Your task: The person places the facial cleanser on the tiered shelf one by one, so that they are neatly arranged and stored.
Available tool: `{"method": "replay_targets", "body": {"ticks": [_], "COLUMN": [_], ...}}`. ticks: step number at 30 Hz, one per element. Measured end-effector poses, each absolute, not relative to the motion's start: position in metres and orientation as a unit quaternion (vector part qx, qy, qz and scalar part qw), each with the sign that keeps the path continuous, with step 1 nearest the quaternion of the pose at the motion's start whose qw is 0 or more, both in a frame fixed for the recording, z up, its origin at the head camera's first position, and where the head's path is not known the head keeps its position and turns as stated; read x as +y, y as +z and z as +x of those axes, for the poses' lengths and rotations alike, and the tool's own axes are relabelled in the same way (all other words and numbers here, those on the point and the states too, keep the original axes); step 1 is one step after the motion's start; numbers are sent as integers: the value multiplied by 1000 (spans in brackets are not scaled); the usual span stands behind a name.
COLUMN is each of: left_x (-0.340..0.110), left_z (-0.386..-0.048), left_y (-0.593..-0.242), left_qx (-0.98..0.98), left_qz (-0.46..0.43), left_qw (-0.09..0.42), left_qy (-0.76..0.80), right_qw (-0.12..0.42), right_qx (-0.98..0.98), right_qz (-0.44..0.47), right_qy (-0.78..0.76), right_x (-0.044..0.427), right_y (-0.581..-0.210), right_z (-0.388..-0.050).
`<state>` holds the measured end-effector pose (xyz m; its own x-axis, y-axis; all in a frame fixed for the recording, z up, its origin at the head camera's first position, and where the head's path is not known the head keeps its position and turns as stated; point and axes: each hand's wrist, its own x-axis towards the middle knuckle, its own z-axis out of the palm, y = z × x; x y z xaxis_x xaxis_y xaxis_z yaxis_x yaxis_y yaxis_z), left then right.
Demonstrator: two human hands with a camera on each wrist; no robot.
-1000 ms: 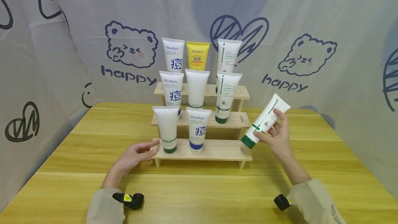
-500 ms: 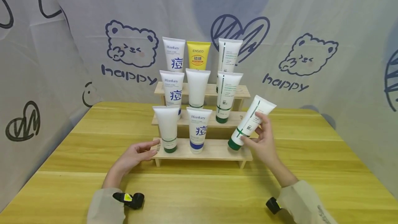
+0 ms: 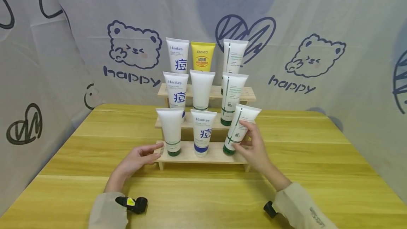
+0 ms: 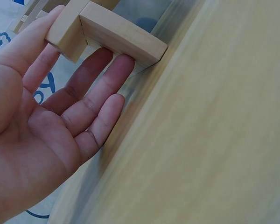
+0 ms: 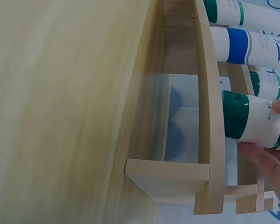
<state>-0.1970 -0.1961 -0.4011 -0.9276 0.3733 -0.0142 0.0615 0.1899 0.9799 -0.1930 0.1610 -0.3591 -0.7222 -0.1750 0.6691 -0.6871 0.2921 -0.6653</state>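
Note:
My right hand (image 3: 252, 151) holds a white squeeze tube (image 3: 239, 130) with a green cap between thumb and fingers. The tube leans right, its cap (image 5: 235, 114) down at the bottom shelf's right part; the right wrist view shows the cap at the board. My left hand (image 3: 141, 158) grips the left end of a three-step wooden display stand (image 3: 219, 157); in the left wrist view its fingertips touch the stand's leg (image 4: 123, 32). On the bottom shelf stand a green-capped white tube (image 3: 171, 130) and a blue-banded tube (image 3: 202, 133), both upright.
The middle shelf bears a blue-lettered tube (image 3: 175, 89), a plain white tube (image 3: 202, 87) and a green-capped tube (image 3: 233, 94). A yellow tube (image 3: 202, 56) stands between two white ones on top. The stand is on a wooden table (image 3: 203, 193) before a printed curtain (image 3: 190, 6).
My right hand has carried the green-capped tube leftward from beyond the stand's right end to over the bottom shelf, tilting it more upright. My left hand has stayed in place.

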Motion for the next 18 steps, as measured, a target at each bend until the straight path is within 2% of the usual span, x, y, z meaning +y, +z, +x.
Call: {"method": "replay_targets", "body": {"ticks": [13,18], "left_x": [-195,-195], "left_z": [-200,-199], "left_y": [-402,-400], "left_qx": [763,770], "left_qz": [144,140], "left_qw": [124,125], "left_qy": [618,610], "right_qw": [253,252], "right_qx": [-785,-795], "right_qz": [323,314], "right_qy": [465,454], "right_x": [157,159], "right_y": [-362,-365], "right_z": [-189,-188]}}
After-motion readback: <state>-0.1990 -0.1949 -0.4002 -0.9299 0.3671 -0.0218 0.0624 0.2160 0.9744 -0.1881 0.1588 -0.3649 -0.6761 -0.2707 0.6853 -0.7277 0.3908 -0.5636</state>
